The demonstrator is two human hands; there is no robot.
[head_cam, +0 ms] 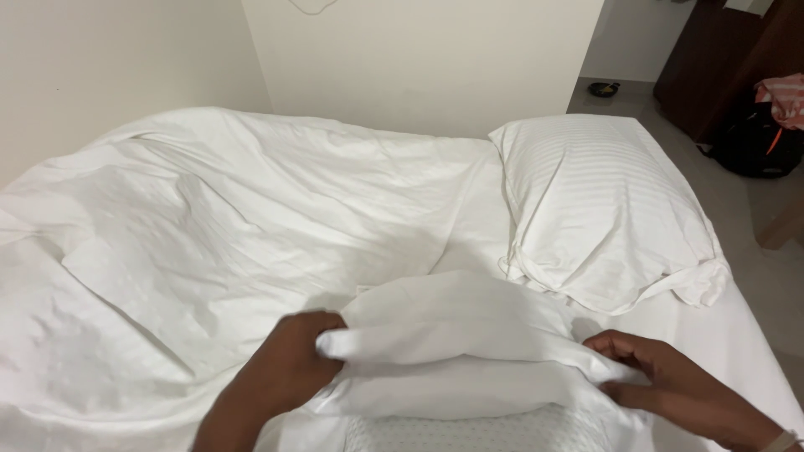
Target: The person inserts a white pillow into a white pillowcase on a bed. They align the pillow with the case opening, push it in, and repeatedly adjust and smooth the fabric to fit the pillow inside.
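A white pillow [456, 351] lies on the near edge of the bed, partly covered by a white pillowcase. My left hand [289, 364] grips the pillowcase's bunched left edge. My right hand [662, 377] pinches the pillowcase's right edge at the pillow's corner. A dotted white inner pillow surface [469, 431] shows at the bottom between my hands. A second pillow [599, 201] in a striped white case rests at the bed's right side, apart from my hands.
A rumpled white duvet [209, 218] covers the left and middle of the bed. Cream walls stand behind. A tiled floor [754, 218] runs along the right, with a dark wooden cabinet [712, 59] and a black bag [758, 138] beside it.
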